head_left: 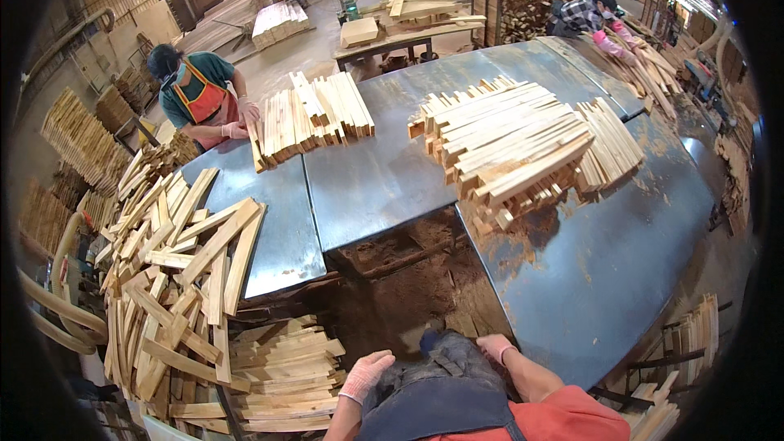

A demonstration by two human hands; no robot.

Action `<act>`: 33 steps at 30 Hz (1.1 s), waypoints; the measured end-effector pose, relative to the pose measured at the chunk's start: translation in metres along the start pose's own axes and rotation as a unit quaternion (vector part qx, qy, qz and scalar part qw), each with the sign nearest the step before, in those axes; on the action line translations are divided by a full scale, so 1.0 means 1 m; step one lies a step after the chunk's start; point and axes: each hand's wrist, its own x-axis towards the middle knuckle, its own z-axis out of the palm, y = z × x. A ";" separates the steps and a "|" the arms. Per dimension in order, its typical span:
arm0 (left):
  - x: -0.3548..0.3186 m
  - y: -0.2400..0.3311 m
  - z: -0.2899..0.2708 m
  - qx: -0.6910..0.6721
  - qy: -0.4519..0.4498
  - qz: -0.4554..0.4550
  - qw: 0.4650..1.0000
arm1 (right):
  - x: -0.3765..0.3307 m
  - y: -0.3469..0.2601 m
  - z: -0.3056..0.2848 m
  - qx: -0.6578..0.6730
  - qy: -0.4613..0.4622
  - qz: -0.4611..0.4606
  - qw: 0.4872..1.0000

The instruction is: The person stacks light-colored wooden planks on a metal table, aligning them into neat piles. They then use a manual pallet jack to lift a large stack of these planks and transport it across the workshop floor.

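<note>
1. Head view, far left: a loose pile of slats (175,320) lies crisscrossed, partly over the end of the metal counter (376,188).
2. Beyond that pile, a co-worker in an orange apron (214,109) has gloved hands at the left end of a row of slats (314,118) on the counter.
3. Nearer you, the lower stack of slats (282,376) sits below the counter's level, just left of your left hand.
4. Your left hand (369,373), gloved, is beside your dark apron (437,420); its fingers look curled, but you cannot tell whether they pinch anything.
5. Before you, a brown, dusty recess (384,302) opens between the counter's panels.
6. Your right hand (494,349) is near the right panel's edge; its fingers are too small to read, so you cannot tell if they are apart or together.
7. Farther off, a big stack of slats (514,143) rests on the counter, with a smaller stack (608,147) against its right side.
8. At far right, another co-worker in a checked shirt (578,16) leans over long strips (653,73), wearing pink gloves.
</note>
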 end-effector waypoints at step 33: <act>0.627 0.515 -0.275 0.126 0.196 0.188 0.954 | 0.145 -0.530 0.026 0.211 -0.118 -0.006 0.970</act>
